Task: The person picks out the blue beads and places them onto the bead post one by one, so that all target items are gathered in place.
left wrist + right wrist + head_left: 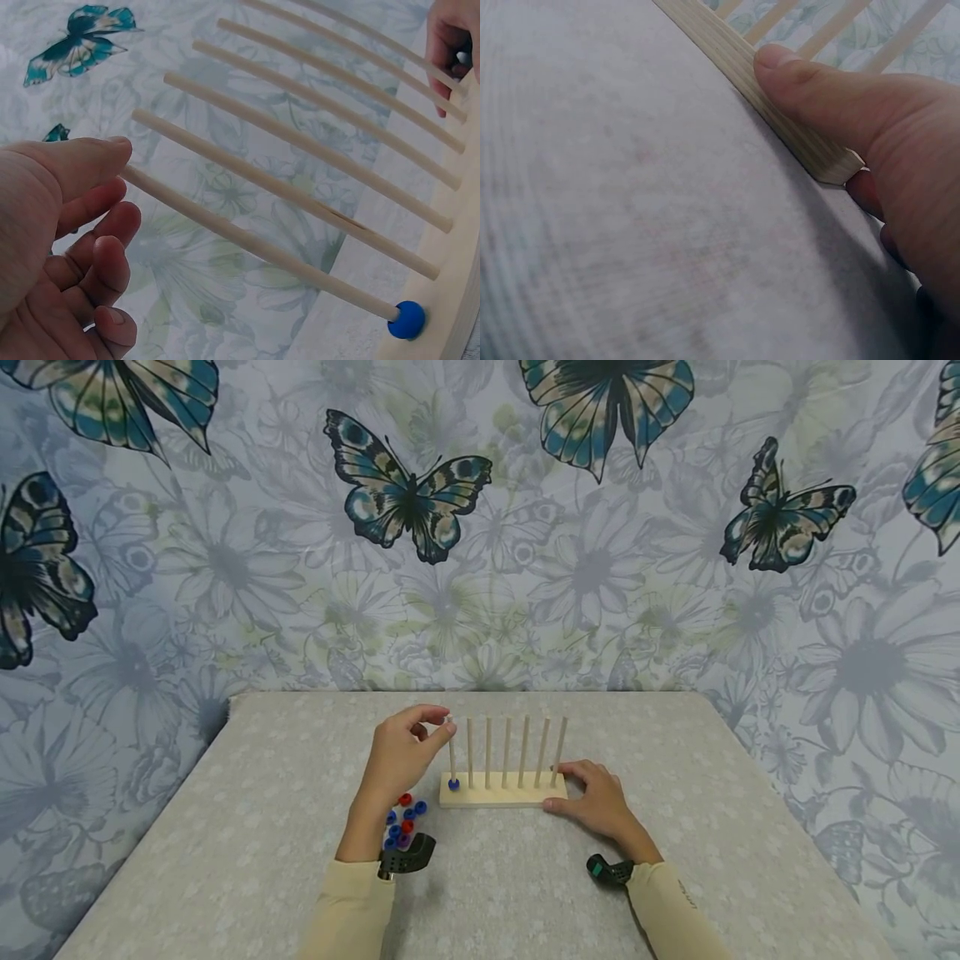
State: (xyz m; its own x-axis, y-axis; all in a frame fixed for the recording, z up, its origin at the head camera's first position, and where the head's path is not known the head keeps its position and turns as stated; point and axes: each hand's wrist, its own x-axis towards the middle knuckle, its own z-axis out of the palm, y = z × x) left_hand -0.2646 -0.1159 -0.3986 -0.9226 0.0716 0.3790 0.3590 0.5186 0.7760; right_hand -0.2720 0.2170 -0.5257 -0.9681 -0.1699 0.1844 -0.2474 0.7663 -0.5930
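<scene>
A pale wooden base (502, 795) carries a row of several upright pegs (488, 752). One blue bead (407, 320) sits at the foot of the leftmost peg (255, 244). My left hand (401, 752) is at that peg's top, thumb and index fingertips beside its tip, the other fingers loosely curled; no bead shows between them. At the base's right end, my right hand (597, 799) grips it, the thumb (810, 79) along the front edge and the fingers round the end, partly hidden.
Loose blue and red beads, among them a red bead (405, 799) and a blue bead (421, 807), lie left of the base, beside my left wrist. A light patterned cloth (510, 893) covers the table. Butterfly-printed fabric (480, 610) hangs behind.
</scene>
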